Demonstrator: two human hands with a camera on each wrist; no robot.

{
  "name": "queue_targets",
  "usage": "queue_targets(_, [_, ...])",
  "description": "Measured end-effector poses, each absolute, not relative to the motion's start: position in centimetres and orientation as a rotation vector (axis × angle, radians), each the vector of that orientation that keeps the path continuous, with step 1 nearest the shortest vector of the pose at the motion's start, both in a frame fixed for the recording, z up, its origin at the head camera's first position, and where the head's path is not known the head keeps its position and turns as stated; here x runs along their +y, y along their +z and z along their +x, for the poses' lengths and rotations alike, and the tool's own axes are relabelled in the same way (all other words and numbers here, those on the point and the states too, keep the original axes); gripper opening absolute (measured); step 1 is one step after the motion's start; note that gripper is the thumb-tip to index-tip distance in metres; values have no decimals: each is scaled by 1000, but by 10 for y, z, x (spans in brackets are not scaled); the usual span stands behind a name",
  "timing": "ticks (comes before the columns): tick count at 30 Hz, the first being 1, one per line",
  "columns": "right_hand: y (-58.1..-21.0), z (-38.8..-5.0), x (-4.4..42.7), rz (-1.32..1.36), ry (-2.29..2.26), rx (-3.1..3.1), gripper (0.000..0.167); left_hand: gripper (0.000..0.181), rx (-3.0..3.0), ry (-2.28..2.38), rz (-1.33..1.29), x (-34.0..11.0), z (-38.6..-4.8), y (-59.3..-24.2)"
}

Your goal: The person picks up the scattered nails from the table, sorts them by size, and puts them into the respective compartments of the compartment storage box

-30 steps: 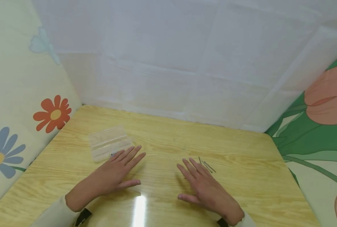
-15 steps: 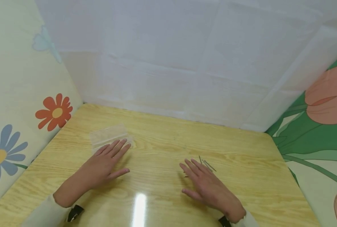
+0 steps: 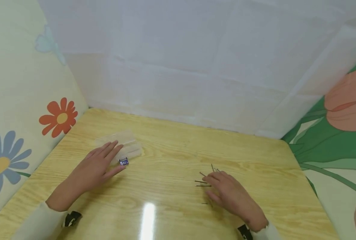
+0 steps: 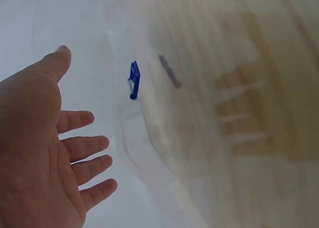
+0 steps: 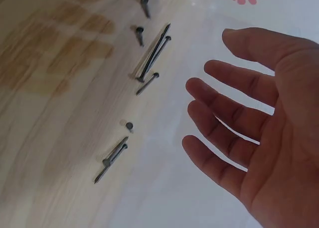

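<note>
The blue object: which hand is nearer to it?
Left. The left hand is just beside the blue object, on its left in the head view; the right hand is well off to its right, by the nails.

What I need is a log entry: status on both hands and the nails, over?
Left hand empty, near blue piece and clear plastic. Right hand empty over nails. Nails loose on table, ungripped. Right hand blocks some in head view.

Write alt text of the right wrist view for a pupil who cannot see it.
A person's empty right hand, palm in view, fills the picture's right side. Several dark nails lie scattered to its left on a wood-grain table.
</note>
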State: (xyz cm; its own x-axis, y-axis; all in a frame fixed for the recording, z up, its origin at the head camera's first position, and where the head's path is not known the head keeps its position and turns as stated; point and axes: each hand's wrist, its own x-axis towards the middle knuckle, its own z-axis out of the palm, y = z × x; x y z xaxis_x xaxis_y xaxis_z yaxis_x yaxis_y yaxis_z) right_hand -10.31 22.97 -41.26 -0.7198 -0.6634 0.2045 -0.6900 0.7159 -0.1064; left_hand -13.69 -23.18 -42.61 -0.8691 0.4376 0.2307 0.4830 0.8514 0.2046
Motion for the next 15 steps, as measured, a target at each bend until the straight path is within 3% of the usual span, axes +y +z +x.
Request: queue_targets(15, [-418, -110, 243, 993, 246, -2848, 20, 70, -2871, -464, -588, -249, -142, -434])
